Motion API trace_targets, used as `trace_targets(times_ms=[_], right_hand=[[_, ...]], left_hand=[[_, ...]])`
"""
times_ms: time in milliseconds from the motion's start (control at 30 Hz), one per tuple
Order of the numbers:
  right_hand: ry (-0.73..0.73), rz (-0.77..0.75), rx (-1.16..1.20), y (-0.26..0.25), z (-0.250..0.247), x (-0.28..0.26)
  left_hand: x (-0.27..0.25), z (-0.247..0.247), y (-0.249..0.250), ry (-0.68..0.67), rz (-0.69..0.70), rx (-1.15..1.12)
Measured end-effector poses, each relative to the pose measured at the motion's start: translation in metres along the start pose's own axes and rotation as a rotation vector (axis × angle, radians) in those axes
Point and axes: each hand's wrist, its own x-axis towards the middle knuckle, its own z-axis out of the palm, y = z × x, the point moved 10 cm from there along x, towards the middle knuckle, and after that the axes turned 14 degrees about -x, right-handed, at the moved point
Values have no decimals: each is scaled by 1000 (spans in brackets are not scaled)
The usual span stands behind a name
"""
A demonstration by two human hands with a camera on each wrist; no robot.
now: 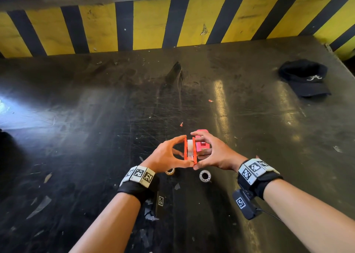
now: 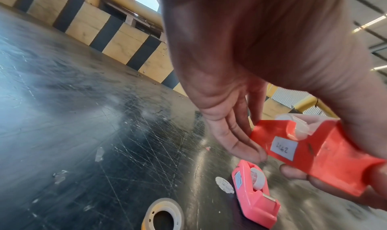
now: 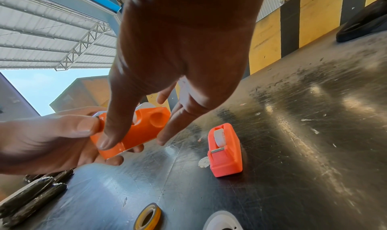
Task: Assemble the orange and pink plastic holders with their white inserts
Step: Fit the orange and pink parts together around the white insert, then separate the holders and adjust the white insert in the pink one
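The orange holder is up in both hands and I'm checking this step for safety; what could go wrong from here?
The orange holder is pinched only at its edges by the left hand and right hand, above the table, so it might slip and fall. Its white insert could pop out. A drop might knock the pink holder or the loose tape rolls below.

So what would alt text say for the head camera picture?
Both hands, left hand and right hand, hold an orange holder with a white insert above a scratched black table. A pink holder sits just behind; two tape rolls and a black cap lie nearby.
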Motion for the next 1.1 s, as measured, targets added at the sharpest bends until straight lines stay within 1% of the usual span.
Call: trace_targets(times_ms=[100,200,300,367,400,433,533,600,700,800,900,1100], right_hand=[[-20,22,-57,6,3,2],[-4,15,-225,11,-4,10],[89,25,-370,19,-23,23],[167,47,-456,28,-38,32],[177,59,-503,33,-42,37],[161,82,-553,41,-43,42],[48,173,-695,66,-33,54],[6,206,-765,78,-26,59],[23,234,-805,88,-22,65],[60,234,-811,93,-22,69],[73,237,-813,96,-22,69],[123,219,-751,90,-25,61]], left_hand=[[3,-1,-2,23,21,36],[10,-9,-8,74,36,50],[24,-22,-19,125,22,97],[35,-26,-28,126,-3,127],[41,-27,-33,118,-19,131],[47,-27,-39,107,-35,133],[65,-23,-56,77,-69,144],[76,-20,-68,64,-100,144],[88,-16,-82,62,-123,124],[94,-14,-86,65,-101,110],[96,-13,-88,61,-81,146],[93,-9,-87,43,-105,183]])
